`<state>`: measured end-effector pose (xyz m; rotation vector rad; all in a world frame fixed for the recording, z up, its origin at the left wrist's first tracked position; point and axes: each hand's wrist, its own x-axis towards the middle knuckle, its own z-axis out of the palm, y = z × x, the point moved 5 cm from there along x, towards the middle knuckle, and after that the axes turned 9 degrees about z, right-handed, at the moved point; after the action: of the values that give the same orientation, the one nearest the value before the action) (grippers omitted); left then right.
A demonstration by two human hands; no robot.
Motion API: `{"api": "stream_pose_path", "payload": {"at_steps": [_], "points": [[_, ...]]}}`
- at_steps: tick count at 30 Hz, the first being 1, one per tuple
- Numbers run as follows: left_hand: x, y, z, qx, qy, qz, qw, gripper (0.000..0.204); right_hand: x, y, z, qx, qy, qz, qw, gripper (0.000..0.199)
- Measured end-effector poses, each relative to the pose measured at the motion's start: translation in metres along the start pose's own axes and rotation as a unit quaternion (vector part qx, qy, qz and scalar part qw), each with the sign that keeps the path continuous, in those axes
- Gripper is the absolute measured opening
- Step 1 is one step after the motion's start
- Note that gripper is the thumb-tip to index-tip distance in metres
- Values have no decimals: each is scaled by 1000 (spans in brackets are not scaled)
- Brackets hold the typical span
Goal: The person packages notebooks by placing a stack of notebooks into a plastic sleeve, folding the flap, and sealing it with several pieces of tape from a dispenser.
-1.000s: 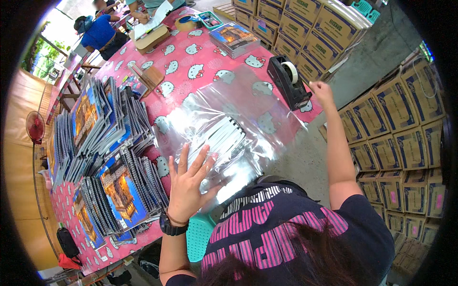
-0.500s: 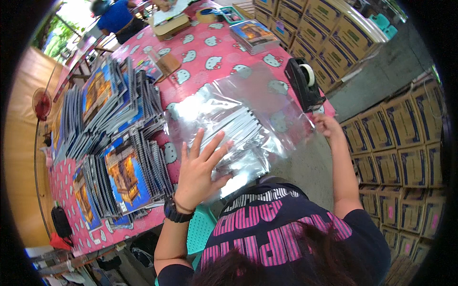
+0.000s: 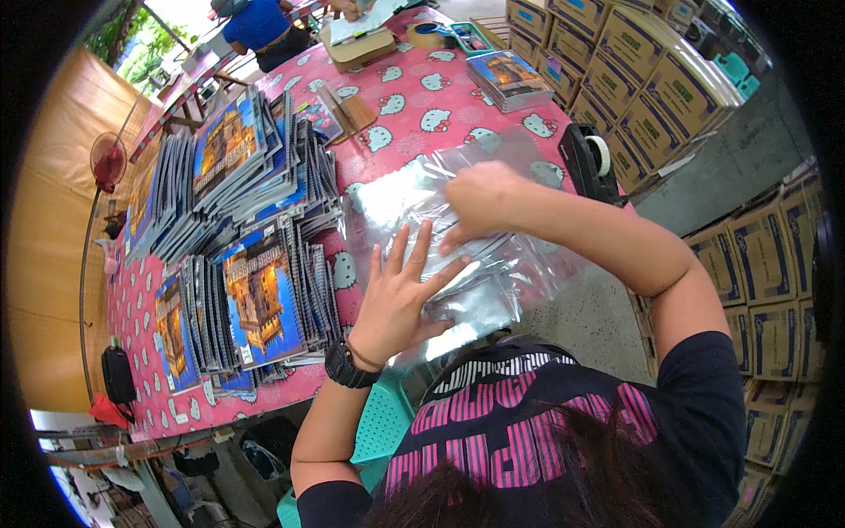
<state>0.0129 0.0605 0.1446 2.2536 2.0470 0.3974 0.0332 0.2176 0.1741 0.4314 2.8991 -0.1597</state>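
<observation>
The left hand [image 3: 398, 299] lies flat with fingers spread on a clear plastic bag [image 3: 493, 273], holding nothing. The right hand [image 3: 480, 198] rests on the far part of the bag, fingers bent; whether it grips the plastic I cannot tell. The bag lies on the pink worktop [image 3: 458, 97], right of the notebook stacks [image 3: 255, 290]. A tape dispenser [image 3: 590, 163] stands at the right edge.
</observation>
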Motion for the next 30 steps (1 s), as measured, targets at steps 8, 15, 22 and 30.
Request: {"api": "stream_pose_path", "payload": {"at_steps": [8, 15, 22, 30], "points": [[-18, -74, -7, -279, 266, -177, 906, 61, -13, 93, 10, 235, 219, -7, 947, 51], [32, -62, -8, -304, 212, -176, 912, 30, 12, 63, 47, 723, 39, -43, 689, 37], [38, -62, -15, -419, 304, -169, 839, 12, 4, 61, 78, 727, 63, -72, 680, 43], [39, -55, -26, -326, 243, -251, 879, 11, 1, 54, 70, 718, 73, -100, 685, 44]]}}
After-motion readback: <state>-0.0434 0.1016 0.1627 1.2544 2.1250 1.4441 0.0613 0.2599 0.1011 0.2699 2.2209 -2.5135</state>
